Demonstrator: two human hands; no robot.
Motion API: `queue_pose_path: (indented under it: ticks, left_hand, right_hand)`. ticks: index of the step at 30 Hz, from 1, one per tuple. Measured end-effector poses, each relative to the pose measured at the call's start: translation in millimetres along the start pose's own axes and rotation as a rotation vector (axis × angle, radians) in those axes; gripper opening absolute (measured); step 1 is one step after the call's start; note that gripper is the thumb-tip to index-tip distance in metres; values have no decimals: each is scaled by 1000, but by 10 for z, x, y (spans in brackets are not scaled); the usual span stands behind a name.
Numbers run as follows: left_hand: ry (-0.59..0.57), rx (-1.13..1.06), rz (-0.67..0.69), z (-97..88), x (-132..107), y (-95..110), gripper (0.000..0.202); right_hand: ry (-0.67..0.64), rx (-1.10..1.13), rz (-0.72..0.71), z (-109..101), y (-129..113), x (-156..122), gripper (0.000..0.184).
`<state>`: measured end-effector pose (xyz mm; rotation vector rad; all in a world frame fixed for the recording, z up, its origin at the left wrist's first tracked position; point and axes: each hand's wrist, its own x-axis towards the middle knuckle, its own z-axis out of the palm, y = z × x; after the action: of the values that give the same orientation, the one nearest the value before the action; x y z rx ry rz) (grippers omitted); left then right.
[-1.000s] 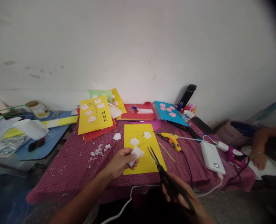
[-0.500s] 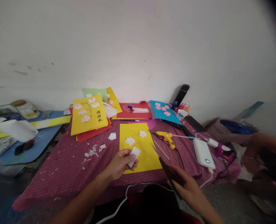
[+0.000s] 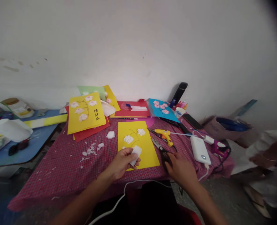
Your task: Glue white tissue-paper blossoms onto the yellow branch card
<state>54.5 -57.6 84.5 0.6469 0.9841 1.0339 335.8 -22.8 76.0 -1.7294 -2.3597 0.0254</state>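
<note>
My left hand [image 3: 123, 161] pinches a small white piece of paper [image 3: 136, 154] above the lower part of a yellow sheet [image 3: 150, 157]. White paper flowers [image 3: 128, 139] and drawn stems show on that sheet. To the right, my right hand [image 3: 179, 167] is closed on the black handles of a pair of scissors [image 3: 162, 149]. The scissor blades point away from me, slightly apart, beside the sheet's right edge. Just beyond them lies a yellow glue gun [image 3: 163, 134] with a clear glue stick in its back.
White paper scraps [image 3: 90, 150] lie on the checked tablecloth [image 3: 65, 168]. Finished flower cards [image 3: 84, 115] are stacked behind left, a blue card [image 3: 163, 109] behind right. A white power bank [image 3: 200, 150] with cables sits at right. Another person's hand [image 3: 265, 157] is at far right.
My right hand has swung the scissors down from an upright hold to near the tablecloth, right of the yellow sheet. My left hand keeps its paper. The view has shifted slightly.
</note>
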Motion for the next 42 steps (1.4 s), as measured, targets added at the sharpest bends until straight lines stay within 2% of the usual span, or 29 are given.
queue_pose_path:
  ticks: [2, 4, 6, 8, 11, 15, 19, 22, 27, 31, 33, 38, 42]
  left_hand:
    - [11, 8, -12, 18, 8, -18, 40]
    - [8, 25, -7, 43, 20, -44, 40]
    - [-16, 48, 14, 77, 31, -69, 38]
    - [-59, 75, 50, 114, 34, -89, 35]
    - [-106, 132, 115, 155, 27, -112, 32]
    - [-123, 192, 149, 158, 12, -141, 30]
    - [-133, 179, 150, 132, -3, -166, 32]
    - [-80, 153, 139, 101, -7, -195, 36]
    - [9, 180, 156, 60, -4, -258, 29]
    - [28, 235, 196, 72, -21, -256, 24]
    - [29, 259, 203, 81, -30, -242, 19]
    - [27, 242, 202, 68, -15, -227, 19]
    - [-11, 263, 209, 59, -6, -202, 18]
  right_hand:
    - [30, 170, 3, -59, -67, -22, 28]
    - [48, 474, 17, -95, -215, -51, 28]
    - [-33, 863, 55, -82, -423, -70, 33]
    - [-108, 1160, 100, -29, -641, -63, 36]
    - [-141, 1425, 173, 60, -896, -6, 33]
    - [-179, 1615, 245, 118, -1043, 78, 28]
    - [-95, 1568, 285, 159, -1018, 113, 26]
    - [-1, 1461, 298, 205, -957, 125, 26]
    - [52, 1393, 316, 245, -928, 151, 27]
    - [99, 1307, 268, 205, -956, 145, 23]
    - [145, 1191, 183, 176, -962, 123, 18]
    - [318, 835, -198, 148, -939, 49, 8]
    - [350, 648, -391, 175, -904, 11, 18]
